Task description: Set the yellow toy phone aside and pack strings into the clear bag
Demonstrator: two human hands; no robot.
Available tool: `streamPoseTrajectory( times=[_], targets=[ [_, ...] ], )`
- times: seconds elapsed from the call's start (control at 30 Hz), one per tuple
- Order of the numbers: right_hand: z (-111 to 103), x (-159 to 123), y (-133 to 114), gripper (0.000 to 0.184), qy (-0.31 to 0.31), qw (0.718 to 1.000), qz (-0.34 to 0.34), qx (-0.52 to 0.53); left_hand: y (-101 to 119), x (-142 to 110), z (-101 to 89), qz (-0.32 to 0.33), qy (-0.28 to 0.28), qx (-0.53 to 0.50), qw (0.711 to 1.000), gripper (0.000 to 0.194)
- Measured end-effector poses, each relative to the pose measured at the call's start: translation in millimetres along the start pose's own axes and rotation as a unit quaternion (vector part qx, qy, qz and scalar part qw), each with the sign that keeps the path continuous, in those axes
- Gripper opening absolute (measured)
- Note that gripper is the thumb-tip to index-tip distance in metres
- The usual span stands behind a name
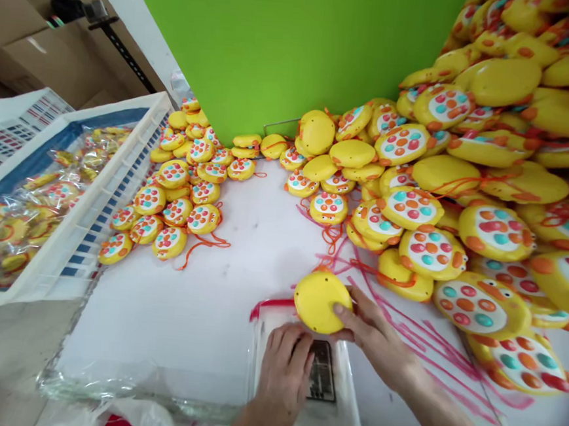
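My right hand (376, 338) grips a round yellow toy (317, 301), back side up, at the mouth of a clear plastic bag (329, 400) with a red strip along its top edge. My left hand (284, 377) lies flat on that bag, fingers spread over its dark printed label, pressing it to the white table (168, 309). A big pile of the same yellow toys (464, 188) with coloured buttons and orange cords rises at the right.
A smaller heap of yellow toys (178, 191) lies at the back left, before a green wall (287, 49). A white slotted crate (69, 189) at the left holds bagged toys. Cardboard boxes (28, 22) stand behind it. Loose plastic edges the table's front.
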State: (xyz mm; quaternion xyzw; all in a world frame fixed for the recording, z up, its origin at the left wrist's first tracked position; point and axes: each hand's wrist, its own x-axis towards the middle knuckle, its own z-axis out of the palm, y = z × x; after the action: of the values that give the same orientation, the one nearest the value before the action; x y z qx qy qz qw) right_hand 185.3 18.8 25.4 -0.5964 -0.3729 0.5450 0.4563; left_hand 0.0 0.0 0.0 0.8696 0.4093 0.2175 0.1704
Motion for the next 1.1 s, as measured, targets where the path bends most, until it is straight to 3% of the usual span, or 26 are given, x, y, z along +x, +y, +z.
streamPoseTrajectory(
  times=[0.1, 0.2, 0.37, 0.5, 0.7, 0.83, 1.1],
  targets=[
    [-8, 8, -1, 0.023, 0.045, 0.998, -0.014, -0.042, 2, -2, -1.4, -0.005, -0.005, -0.006, 1.0, 0.029],
    [-17, 23, -25, 0.033, 0.094, 0.993, -0.044, -0.063, 2, -5, 0.4, -0.007, -0.008, -0.015, 1.0, 0.028],
    [-14, 37, -54, 0.031, 0.065, 0.996, -0.053, 0.001, -3, 4, -2.5, -0.04, -0.001, -0.06, 0.997, 0.025],
    [6, 58, -39, 0.034, 0.048, 0.997, -0.039, 0.048, -4, 26, -8.0, -0.062, 0.004, -0.074, 0.995, 0.025],
    [51, 85, -12, 0.022, 0.028, 0.997, -0.003, 0.067, 10, 36, -4.7, -0.013, -0.019, -0.096, 0.995, 0.023],
    [59, 78, -7, 0.021, 0.002, 0.999, -0.005, 0.051, 5, 32, -15.0, -0.035, 0.023, -0.1, 0.994, 0.023],
    [33, 29, -11, 0.031, -0.016, 0.996, -0.08, -0.026, -28, 42, -55.0, -0.147, 0.11, -0.085, 0.979, 0.018]
  ],
)
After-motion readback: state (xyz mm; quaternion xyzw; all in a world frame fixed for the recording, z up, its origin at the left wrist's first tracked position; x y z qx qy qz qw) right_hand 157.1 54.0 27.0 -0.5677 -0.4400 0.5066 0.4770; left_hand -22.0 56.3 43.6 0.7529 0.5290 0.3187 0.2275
